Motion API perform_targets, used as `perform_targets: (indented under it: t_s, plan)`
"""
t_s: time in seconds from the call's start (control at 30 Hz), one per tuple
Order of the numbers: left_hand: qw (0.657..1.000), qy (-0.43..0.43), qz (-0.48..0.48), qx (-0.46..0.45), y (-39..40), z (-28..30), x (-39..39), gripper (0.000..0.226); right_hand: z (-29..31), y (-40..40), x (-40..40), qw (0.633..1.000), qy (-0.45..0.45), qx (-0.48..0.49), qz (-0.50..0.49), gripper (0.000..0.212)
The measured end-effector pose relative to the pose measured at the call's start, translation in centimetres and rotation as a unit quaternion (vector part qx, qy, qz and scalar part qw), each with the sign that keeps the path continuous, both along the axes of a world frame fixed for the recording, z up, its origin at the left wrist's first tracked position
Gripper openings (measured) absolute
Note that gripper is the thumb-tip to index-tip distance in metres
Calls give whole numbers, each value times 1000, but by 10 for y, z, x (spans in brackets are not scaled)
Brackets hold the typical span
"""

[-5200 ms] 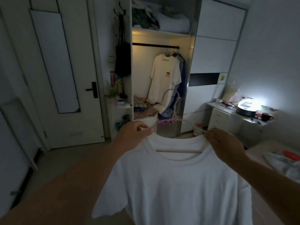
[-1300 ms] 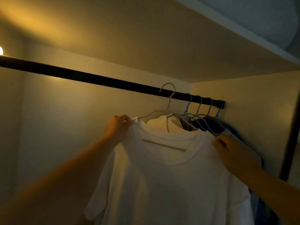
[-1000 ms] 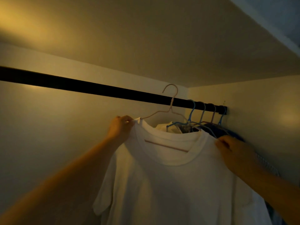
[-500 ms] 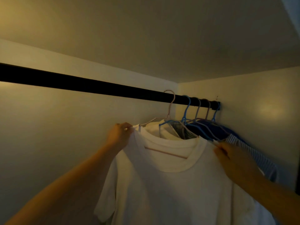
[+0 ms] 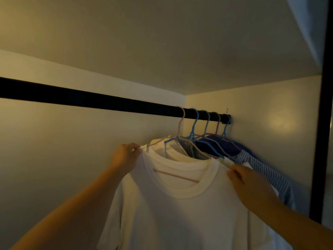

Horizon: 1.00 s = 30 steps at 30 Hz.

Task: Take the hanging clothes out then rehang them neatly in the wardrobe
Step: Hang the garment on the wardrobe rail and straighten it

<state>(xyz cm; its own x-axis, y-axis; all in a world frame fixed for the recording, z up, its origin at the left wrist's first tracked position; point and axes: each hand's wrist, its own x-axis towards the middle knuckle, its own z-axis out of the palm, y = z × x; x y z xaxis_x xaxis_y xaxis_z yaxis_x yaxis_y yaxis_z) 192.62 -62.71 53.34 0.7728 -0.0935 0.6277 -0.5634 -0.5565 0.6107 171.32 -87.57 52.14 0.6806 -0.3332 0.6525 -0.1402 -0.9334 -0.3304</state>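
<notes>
Shirts [image 5: 225, 148] behind white tee [image 5: 180, 213] mostly hidden; left hand [image 5: 126, 156], right hand [image 5: 250, 183] pinch its shoulders.

Overhead, a flat pale board [image 5: 144, 42] spans the view, lit warm yellow at left and dimmer toward the right; below it a plain cream back panel [image 5: 72, 159] runs to a far corner, meeting a cream side panel [image 5: 261, 141] on the right. Side panel carries a soft round patch of warm light [image 5: 281, 121], and two tiny dark specks [image 5: 227, 110] sit high near the corner, too small to identify. Near right edge: a dark upright post [image 5: 322, 141] running top to bottom, with a pale bluish slanted surface [image 5: 306, 24] above at upper right.
</notes>
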Motion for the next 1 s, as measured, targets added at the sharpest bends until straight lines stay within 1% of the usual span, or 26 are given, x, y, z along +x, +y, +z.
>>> perform_targets:
  t_s: [0.23, 0.43, 0.5, 0.67, 0.77, 0.83, 0.93, 1.0]
  plan:
    - [1000, -4, 13, 13, 1, -3, -8, 26, -5, 0, -1, 1000, -4, 16, 13, 27]
    - [1000, 1, 18, 16, 3, -5, -11, 29, -6, 7, -7, 1000, -15, -2, 7, 19]
    - [1000, 5, 23, 21, 3, -5, -12, 30, -7, 8, -9, 1000, -10, -9, 10, 19]
    - [999, 7, 16, 32, 7, -10, -19, 37, -17, 10, -16, 1000, 22, -12, -3, 41]
    - [999, 8, 25, 41, 9, -19, -24, 48, -25, 10, -23, 999, 26, 22, 1, 45]
    - [999, 15, 22, 39, 11, -28, -30, 52, -31, 11, -29, 999, 11, 51, 13, 48]
    - [996, 61, 27, 58, 14, -46, -45, 49, -41, 16, -42, 994, -24, 95, 42, 53]
    - [994, 89, 19, 55, 18, -62, -57, 45, -49, 18, -51, 993, -27, 103, 49, 55]
